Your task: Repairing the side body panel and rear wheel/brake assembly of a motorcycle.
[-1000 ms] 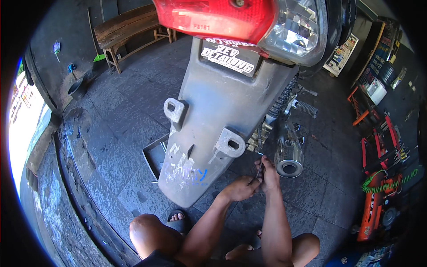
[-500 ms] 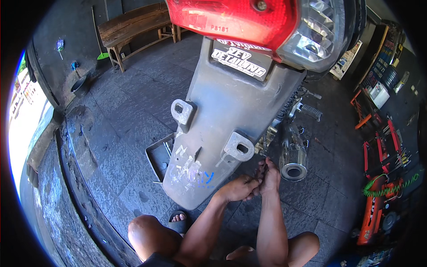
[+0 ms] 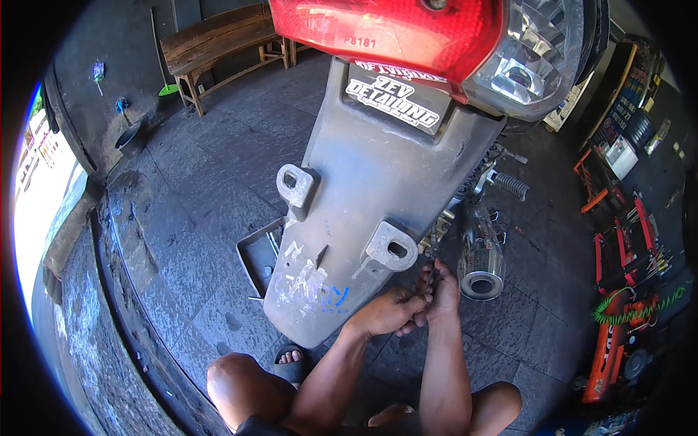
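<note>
My left hand (image 3: 390, 309) and my right hand (image 3: 440, 294) meet just behind a motorcycle's rear mudguard (image 3: 345, 200). Both are closed, fingertips together, around something small and dark that I cannot make out. The grey plastic mudguard has two slotted mounting lugs, and the right-hand lug (image 3: 391, 245) is above my hands. To the right of them is the chrome exhaust silencer (image 3: 483, 254). Brass-coloured metal parts (image 3: 438, 234) show between the mudguard and the silencer, just beyond my fingers. Overhead hangs the red tail light (image 3: 392, 33).
A tray with metal tools (image 3: 256, 260) lies on the dark tiled floor, partly under the mudguard. At the back left stands a wooden bench (image 3: 218, 45), with a black basin (image 3: 129, 139) farther left. Along the right wall are red tool racks (image 3: 622, 243) and an orange wheeled machine (image 3: 605, 356).
The tail light and mudguard sit slightly larger and shifted in view. My hands stay together in nearly the same place, with a slight shift of the fingers.
</note>
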{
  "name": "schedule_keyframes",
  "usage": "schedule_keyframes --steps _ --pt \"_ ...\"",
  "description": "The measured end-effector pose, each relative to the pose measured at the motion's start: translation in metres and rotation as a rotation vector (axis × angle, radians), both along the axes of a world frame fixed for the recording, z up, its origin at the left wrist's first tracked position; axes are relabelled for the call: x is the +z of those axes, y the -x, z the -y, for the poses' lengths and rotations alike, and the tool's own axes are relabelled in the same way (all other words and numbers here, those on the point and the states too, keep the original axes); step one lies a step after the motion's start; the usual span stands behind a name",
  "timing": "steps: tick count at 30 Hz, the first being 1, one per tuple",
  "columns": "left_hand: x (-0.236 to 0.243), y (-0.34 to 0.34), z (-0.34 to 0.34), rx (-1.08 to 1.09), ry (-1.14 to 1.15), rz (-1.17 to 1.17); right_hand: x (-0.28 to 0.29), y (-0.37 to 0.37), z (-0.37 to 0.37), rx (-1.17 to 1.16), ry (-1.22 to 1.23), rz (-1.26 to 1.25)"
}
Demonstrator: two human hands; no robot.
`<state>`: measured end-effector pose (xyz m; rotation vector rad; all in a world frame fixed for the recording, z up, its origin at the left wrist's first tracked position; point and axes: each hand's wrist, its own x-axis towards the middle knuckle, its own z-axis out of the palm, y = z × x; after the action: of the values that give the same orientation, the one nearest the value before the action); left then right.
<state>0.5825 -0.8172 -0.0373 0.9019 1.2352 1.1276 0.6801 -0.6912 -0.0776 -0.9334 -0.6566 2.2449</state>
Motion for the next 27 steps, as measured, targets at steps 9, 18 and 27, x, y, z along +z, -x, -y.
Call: schedule_keyframes --steps 9,18,27 --pt "-0.004 0.000 0.004 -0.014 0.076 -0.047 -0.005 0.000 0.002 0.023 0.016 -0.007" --pt "0.000 0.000 0.009 -0.008 0.127 -0.074 -0.003 0.004 0.004 -0.021 0.002 0.068" --pt "-0.001 -0.016 0.004 0.215 -0.094 0.457 -0.008 -0.002 -0.013 0.120 0.146 -0.280"
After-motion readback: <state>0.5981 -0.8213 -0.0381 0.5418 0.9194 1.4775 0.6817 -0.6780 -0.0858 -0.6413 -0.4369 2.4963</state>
